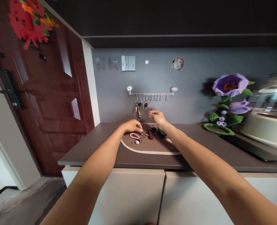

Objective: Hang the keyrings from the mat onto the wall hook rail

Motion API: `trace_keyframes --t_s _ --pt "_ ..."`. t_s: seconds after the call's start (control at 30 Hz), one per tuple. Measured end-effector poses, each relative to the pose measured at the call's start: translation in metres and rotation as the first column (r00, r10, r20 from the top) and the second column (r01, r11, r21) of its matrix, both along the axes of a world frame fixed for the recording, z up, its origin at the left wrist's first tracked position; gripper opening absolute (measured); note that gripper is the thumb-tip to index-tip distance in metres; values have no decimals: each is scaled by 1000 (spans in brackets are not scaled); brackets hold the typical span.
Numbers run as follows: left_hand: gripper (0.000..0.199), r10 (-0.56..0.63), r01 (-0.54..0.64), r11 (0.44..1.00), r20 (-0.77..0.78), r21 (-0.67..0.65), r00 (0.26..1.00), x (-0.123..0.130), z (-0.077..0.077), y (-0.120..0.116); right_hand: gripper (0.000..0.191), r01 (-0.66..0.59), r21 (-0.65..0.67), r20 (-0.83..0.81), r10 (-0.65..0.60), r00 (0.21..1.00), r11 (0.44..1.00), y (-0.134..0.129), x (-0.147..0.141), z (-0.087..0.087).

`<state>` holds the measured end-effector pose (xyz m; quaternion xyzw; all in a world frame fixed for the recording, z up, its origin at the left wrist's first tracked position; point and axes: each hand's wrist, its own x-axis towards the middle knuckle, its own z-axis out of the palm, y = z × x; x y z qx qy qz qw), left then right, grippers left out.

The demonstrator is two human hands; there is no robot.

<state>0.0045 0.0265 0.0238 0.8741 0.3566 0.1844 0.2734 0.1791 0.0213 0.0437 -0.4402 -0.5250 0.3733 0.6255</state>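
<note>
My left hand (132,125) is low over a brown mat (152,150), its thumb and fingertips pinched together at the end of a keychain (150,135) with a short metal chain and a brown tag. A pink strap keychain (134,136) with a small round charm lies just below these fingers. My right hand (158,118) is raised above the mat, fingers stretched out to the left with nothing visible in them. Beneath its wrist rests a black key fob (162,133). Two bunches of keys (138,109) hang from a hook rail (152,94) on the wall.
A purple flower ornament (229,86), a black phone (253,148) and a white appliance with a clear top (269,118) stand or lie on the counter's right side. A dark shelf (176,22) overhangs the counter. At left is a red-brown door (47,93).
</note>
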Motion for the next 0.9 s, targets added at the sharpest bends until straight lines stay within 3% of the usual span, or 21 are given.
trace_keyframes --t_s 0.13,0.23,0.37,0.5,0.9 --pt "31 -15 15 1000 -33 -12 999 -2 2 -1 9 -42 43 106 37 994 998 -15 9 -16" --pt "33 -27 26 999 -65 -18 998 -3 2 -3 10 -8 69 233 -8 972 998 -22 15 -25" --pt "34 -22 16 998 -93 -60 995 -3 3 -5 9 68 152 415 -126 901 986 -27 19 -27" --pt "33 19 -24 999 -113 -42 993 -2 2 -6 10 63 214 548 -174 818 975 -27 18 -27" --pt "32 -27 26 1000 -174 -8 984 -8 5 -4 13 28 177 653 -138 745 984 -25 15 -28"
